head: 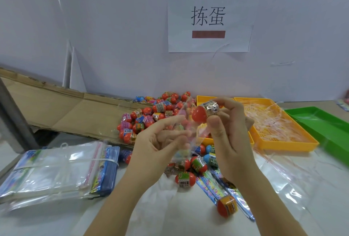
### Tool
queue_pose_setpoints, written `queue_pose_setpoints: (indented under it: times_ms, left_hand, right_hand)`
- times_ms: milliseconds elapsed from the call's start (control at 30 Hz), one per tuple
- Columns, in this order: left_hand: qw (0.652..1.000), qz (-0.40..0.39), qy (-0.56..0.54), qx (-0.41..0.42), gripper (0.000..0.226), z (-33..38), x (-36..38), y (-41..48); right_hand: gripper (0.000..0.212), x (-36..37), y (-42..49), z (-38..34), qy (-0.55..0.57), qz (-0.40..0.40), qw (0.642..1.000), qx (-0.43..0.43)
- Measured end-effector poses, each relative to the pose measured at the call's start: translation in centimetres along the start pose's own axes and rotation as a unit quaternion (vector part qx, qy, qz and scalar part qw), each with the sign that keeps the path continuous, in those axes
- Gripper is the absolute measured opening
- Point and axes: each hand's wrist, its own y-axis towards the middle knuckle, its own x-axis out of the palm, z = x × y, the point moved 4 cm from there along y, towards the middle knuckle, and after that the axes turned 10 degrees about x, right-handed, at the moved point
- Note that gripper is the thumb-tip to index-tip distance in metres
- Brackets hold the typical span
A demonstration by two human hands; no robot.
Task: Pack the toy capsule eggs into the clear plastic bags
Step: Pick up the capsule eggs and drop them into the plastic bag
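Presently, right hand [225, 122] pinches a red capsule egg [204, 113] at the mouth of a clear plastic bag [186, 137]; left hand [160, 141] grips that bag above the table [56, 222]

2 bare forearms rise from the near edge of the bench [37, 222] and meet above its middle. The left hand [160, 139], palm up, pinches the clear bag [186, 122] with curled fingers. The right hand [228, 133], just beside it, grips an orange capsule egg [200, 116] between thumb and fingertips.
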Motion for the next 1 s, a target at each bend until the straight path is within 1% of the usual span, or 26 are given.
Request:
queue_pose_setpoints:
  times_ms: [133, 233, 300, 400, 500, 567, 633, 700, 733, 767, 833, 867, 900, 933, 967, 1000]
  left_hand:
    - [1.0, 0.026, 0.005, 0.008, 0.025, 0.2, -0.2, 0.1]
    - [0.998, 0.058, -0.019, -0.004, 0.016, -0.1, -0.4, 0.2]
    - [0.995, 0.082, -0.05, -0.024, 0.016, -0.3, -0.6, 0.2]
    - [0.99, 0.107, -0.079, -0.052, 0.019, -0.5, -1.0, 0.2]
    - [0.988, 0.117, -0.073, -0.062, 0.02, -0.5, -1.2, 0.3]
    - [0.988, 0.12, -0.074, -0.059, 0.021, -0.3, -1.1, 0.2]
    - [0.988, 0.125, -0.076, -0.052, 0.021, -0.2, -1.1, 0.2]
    - [0.99, 0.128, -0.047, -0.035, 0.02, 0.0, -0.9, 0.2]
    - [0.991, 0.13, -0.013, -0.022, 0.02, 0.1, -0.8, 0.2]
    - [0.991, 0.135, 0.013, -0.011, 0.021, 0.1, -0.8, 0.1]
    - [0.985, 0.169, 0.032, -0.008, 0.021, -0.2, -1.0, 0.0]
    - [0.98, 0.196, 0.041, -0.012, 0.021, -0.4, -1.2, -0.1]
    - [0.972, 0.227, 0.053, -0.015, 0.022, -0.5, -1.5, -0.3]
    - [0.964, 0.257, 0.072, -0.014, 0.023, -0.6, -1.7, -0.6]
    - [0.954, 0.277, 0.111, 0.002, 0.023, -0.4, -1.8, -0.8]
    - [0.943, 0.282, 0.175, 0.035, 0.023, 0.2, -1.7, -1.1]
  right_hand:
    - [0.042, -0.1, 0.1, 0.2, 0.096, -0.02, 0.995, 0.031]
    - [0.037, -0.4, 0.2, 0.4, 0.112, 0.005, 0.992, 0.053]
    - [0.044, -0.6, 0.4, 0.4, 0.122, 0.019, 0.991, 0.06]
    - [0.041, -0.8, 0.7, 0.5, 0.155, 0.013, 0.984, 0.086]
    - [0.054, -0.9, 0.8, 0.4, 0.172, 0.004, 0.982, 0.082]
    - [0.053, -1.0, 0.8, 0.5, 0.198, -0.016, 0.975, 0.098]
    - [0.04, -0.8, 1.0, 0.9, 0.223, -0.081, 0.961, 0.145]
    - [0.029, -0.3, 0.9, 1.0, 0.238, -0.159, 0.941, 0.179]
    - [0.026, -0.3, 0.8, 1.0, 0.238, -0.162, 0.941, 0.179]
    - [0.024, -0.3, 0.8, 1.0, 0.237, -0.138, 0.946, 0.173]
    - [0.024, -0.9, 1.0, 1.1, 0.222, -0.038, 0.962, 0.152]
    - [0.025, -1.3, 1.0, 1.2, 0.23, 0.004, 0.962, 0.145]
    - [0.029, -1.5, 1.1, 1.2, 0.248, 0.022, 0.958, 0.143]
    - [0.034, -1.5, 1.1, 1.2, 0.268, 0.008, 0.952, 0.145]
    - [0.035, -1.2, 1.0, 1.1, 0.287, -0.036, 0.945, 0.154]
    - [0.031, -0.5, 0.8, 0.9, 0.295, -0.102, 0.934, 0.171]
